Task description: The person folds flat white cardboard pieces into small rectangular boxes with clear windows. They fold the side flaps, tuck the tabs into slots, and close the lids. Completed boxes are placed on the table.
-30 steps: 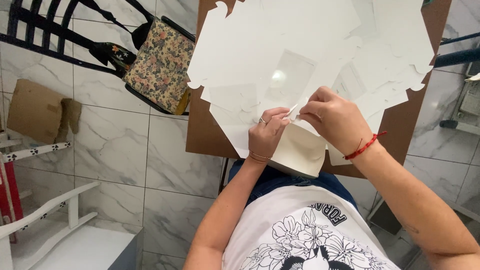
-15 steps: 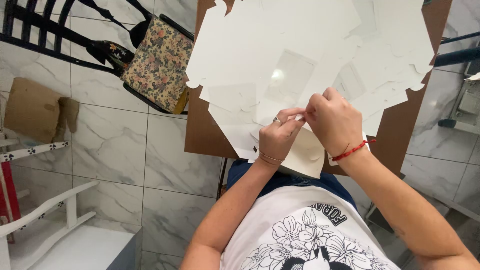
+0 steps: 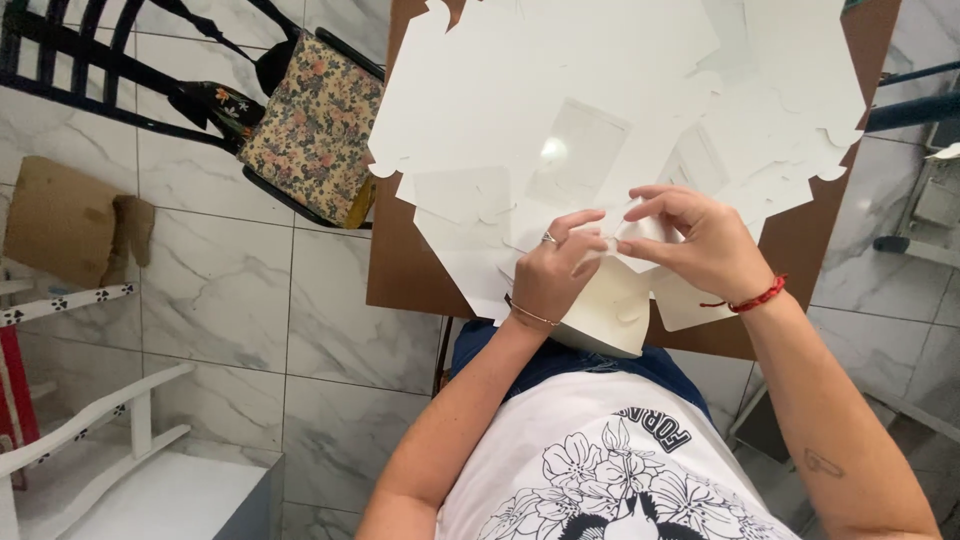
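Over the brown wooden tabletop (image 3: 405, 270), your left hand (image 3: 553, 275) and right hand (image 3: 693, 240) both pinch a flap of the white die-cut cardboard box blank (image 3: 610, 305), which overhangs the near edge beside loose white blanks (image 3: 520, 90).

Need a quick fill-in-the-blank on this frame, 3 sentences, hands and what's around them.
1. Both hands, the left hand and the right hand, pinch a piece of white ____ at the near edge of the brown table.
2. The right wrist wears a ____ string bracelet.
3. The cushion on the black chair has a ____ pattern.

Missing words: cardboard; red; floral
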